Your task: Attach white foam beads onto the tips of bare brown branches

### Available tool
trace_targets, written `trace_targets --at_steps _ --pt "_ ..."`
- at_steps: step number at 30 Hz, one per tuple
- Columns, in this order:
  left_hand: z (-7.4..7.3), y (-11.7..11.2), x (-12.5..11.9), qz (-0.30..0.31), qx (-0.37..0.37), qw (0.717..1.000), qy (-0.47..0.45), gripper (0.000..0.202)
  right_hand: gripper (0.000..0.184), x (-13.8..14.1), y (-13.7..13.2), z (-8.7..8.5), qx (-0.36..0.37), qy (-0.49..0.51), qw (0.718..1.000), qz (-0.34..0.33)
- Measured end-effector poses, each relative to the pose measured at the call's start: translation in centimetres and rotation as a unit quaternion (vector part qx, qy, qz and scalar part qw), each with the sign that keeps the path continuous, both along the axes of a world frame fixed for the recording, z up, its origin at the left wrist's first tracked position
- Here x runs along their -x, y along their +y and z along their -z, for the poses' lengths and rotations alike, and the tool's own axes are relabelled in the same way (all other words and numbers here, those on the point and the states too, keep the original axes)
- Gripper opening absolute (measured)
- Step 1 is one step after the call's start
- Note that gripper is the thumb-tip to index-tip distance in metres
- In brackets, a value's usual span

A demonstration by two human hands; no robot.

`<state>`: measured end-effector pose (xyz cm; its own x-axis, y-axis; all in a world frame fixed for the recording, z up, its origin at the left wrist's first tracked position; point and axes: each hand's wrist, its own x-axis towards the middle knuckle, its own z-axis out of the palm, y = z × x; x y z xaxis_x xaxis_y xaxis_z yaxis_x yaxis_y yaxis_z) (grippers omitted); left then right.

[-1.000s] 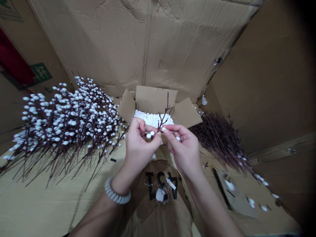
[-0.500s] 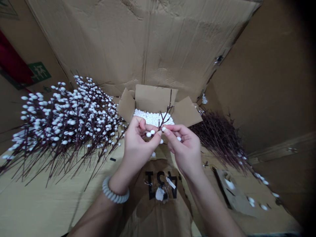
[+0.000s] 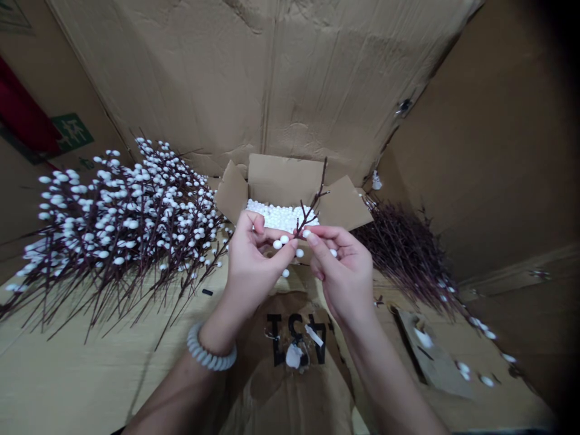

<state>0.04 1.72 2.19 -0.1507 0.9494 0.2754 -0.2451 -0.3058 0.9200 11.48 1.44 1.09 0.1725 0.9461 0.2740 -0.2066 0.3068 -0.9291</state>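
Note:
My left hand (image 3: 256,251) pinches a dark brown artificial twig (image 3: 312,208) between thumb and forefinger, with its bare forked tip pointing up and right. Several white berries (image 3: 281,241) show around the lower part of the twig, beside my left thumb. My right hand (image 3: 342,260) is closed, thumb and forefinger pinching a white foam berry (image 3: 307,234) against the twig. Another white berry (image 3: 333,252) shows at the curled fingers of this hand. Just behind both hands stands an open cardboard box (image 3: 286,178) holding many white berries (image 3: 281,214).
On the left lies a big heap of berry-covered twigs (image 3: 131,217). A bundle of bare brown twigs (image 3: 408,254) lies on the right. Cardboard (image 3: 290,393) with black print covers the table in front, bearing white scraps (image 3: 293,355). A flat cardboard piece (image 3: 430,350) and loose berries lie at right.
The twig has tilted further right, its tip moving right. My right hand has shifted slightly right, still pinching a berry at the twig. My left hand keeps its hold.

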Motion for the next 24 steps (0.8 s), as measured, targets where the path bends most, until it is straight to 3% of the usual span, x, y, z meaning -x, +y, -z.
trace_targets --at_steps 24 --pt "0.01 0.02 -0.01 0.022 0.021 0.999 -0.032 0.044 0.005 -0.15 -0.15 0.16 -0.002 -0.057 0.998 0.017"
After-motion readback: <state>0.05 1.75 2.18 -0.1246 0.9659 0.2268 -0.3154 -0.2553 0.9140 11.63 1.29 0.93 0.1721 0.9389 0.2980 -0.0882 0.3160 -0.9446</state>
